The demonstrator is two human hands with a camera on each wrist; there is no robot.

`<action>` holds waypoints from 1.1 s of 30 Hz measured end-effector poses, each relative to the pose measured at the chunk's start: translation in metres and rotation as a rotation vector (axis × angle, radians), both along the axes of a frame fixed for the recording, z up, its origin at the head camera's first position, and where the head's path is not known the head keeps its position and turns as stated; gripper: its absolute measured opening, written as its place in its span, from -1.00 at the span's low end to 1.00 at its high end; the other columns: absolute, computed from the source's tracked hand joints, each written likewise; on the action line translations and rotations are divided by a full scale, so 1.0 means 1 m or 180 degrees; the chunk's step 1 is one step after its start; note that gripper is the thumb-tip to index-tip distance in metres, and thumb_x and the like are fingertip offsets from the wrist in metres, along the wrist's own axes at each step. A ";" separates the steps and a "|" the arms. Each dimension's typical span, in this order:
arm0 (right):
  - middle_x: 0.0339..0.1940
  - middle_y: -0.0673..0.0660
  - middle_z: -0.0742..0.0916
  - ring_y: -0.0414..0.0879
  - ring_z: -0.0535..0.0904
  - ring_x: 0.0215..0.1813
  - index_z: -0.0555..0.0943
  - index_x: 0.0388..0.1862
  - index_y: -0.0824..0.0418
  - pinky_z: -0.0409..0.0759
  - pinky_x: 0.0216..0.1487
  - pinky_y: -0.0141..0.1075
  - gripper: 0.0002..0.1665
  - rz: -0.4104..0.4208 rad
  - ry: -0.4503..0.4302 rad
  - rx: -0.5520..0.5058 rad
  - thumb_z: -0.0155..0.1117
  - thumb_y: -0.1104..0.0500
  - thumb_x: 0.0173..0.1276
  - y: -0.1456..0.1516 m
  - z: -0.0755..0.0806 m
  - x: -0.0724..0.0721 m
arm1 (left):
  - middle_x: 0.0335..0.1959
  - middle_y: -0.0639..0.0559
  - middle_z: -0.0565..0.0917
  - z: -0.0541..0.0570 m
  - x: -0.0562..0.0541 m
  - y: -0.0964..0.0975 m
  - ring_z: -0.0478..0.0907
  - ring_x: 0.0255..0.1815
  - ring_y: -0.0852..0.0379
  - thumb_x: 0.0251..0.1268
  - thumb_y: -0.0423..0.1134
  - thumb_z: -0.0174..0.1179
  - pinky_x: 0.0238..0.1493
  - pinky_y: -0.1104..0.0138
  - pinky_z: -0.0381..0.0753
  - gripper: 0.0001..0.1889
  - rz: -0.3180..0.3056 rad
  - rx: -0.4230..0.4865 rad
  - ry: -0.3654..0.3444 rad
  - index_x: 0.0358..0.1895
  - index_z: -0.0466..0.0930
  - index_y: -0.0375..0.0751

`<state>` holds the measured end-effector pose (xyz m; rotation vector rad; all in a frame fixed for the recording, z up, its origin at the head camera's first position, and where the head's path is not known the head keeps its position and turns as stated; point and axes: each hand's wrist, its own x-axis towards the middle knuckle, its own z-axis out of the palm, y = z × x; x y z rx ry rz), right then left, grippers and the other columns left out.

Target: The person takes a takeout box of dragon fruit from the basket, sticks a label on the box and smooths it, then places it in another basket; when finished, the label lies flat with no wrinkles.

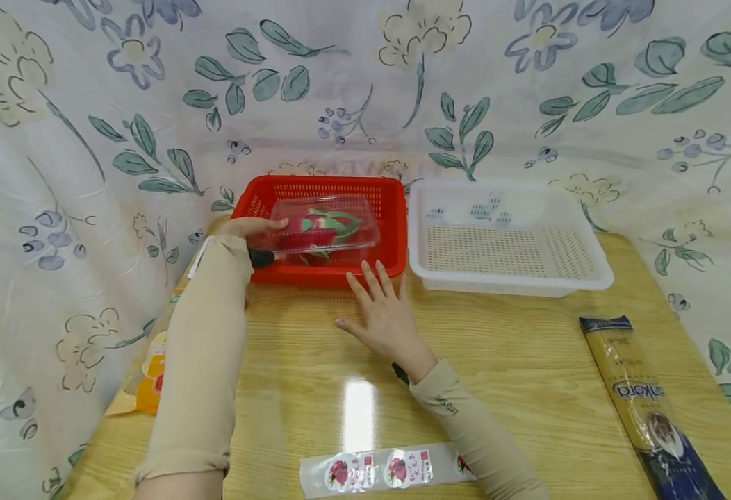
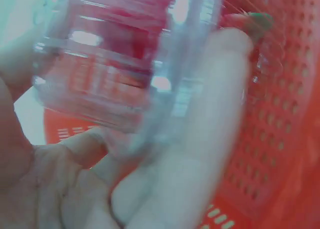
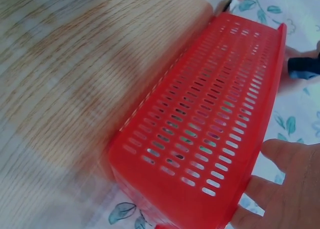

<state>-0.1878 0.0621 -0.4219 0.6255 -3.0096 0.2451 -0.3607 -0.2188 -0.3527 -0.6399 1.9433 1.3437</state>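
My left hand (image 1: 249,228) grips the left end of a transparent plastic box (image 1: 363,232) inside the red basket (image 1: 331,279). Pink dragon fruit (image 1: 306,236) with green scales shows through the lid. In the left wrist view, a thumb and fingers stand around the blurred box (image 2: 120,99). Beyond it, more transparent plastic and a green-tipped fruit (image 2: 250,21) lie against the basket's perforated wall. My right hand (image 1: 385,319) is spread, its fingertips right at the basket's front rim. In the right wrist view, those fingers (image 3: 262,191) lie along the same rim.
A white basket (image 1: 509,283) stands right of the red one. A pasta packet (image 1: 647,410) lies at the table's right edge, an orange-printed bag (image 1: 149,368) at the left. A strip of dragon fruit labels (image 1: 381,471) lies in front, partly under my right forearm.
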 end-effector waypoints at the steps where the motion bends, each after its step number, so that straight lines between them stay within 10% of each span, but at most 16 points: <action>1: 0.63 0.13 0.00 0.10 -0.25 0.64 0.00 0.59 -0.03 -0.23 0.51 0.30 -0.01 -0.0001 -0.0003 -0.0014 -0.09 -0.47 0.34 0.000 0.000 0.000 | 0.58 -0.12 -0.02 0.000 -0.001 0.000 0.19 0.35 -0.07 0.16 0.32 0.16 0.47 0.12 0.25 0.11 -0.0071 0.0063 0.0055 0.55 -0.33 -0.13; 6: 0.63 0.11 -0.02 0.10 -0.26 0.64 0.01 0.59 -0.04 -0.28 0.52 0.29 -0.02 -0.0009 -0.0010 -0.0065 -0.08 -0.46 0.34 0.000 -0.001 0.000 | 0.19 -0.07 0.49 0.002 0.000 0.003 0.63 -0.20 0.17 0.33 0.18 0.08 0.11 0.33 0.58 -0.37 -0.0079 0.0389 0.0468 0.32 0.20 -0.08; 10: 0.63 0.10 -0.02 0.09 -0.25 0.64 0.00 0.59 -0.03 -0.26 0.52 0.28 -0.01 -0.0025 -0.0009 -0.0031 -0.08 -0.47 0.33 -0.001 0.000 0.000 | -0.11 0.06 0.50 0.002 0.004 0.008 0.67 -0.51 0.12 0.34 0.04 0.15 -0.35 0.43 0.69 -0.68 0.0503 0.0735 0.0500 -0.06 0.30 -0.02; 18: 0.63 0.10 -0.04 0.10 -0.27 0.64 -0.04 0.59 -0.01 -0.27 0.52 0.28 0.01 -0.0031 -0.0073 -0.0091 -0.09 -0.46 0.34 -0.001 0.001 0.000 | -0.01 0.04 0.42 0.007 0.011 0.018 0.56 -0.30 0.09 0.32 -0.07 0.19 -0.40 0.40 0.70 -0.71 0.0981 0.0838 0.0727 -0.02 0.37 -0.05; 33: 0.62 0.18 -0.21 0.14 -0.37 0.63 -0.25 0.60 0.12 -0.25 0.55 0.22 0.15 -0.0285 0.0274 -0.0878 0.05 -0.38 0.33 0.006 0.009 -0.001 | -0.03 0.03 0.47 0.022 0.047 0.033 0.64 -0.35 0.11 0.34 -0.09 0.16 -0.48 0.39 0.69 -0.60 0.0894 0.0967 0.1428 0.17 0.37 -0.11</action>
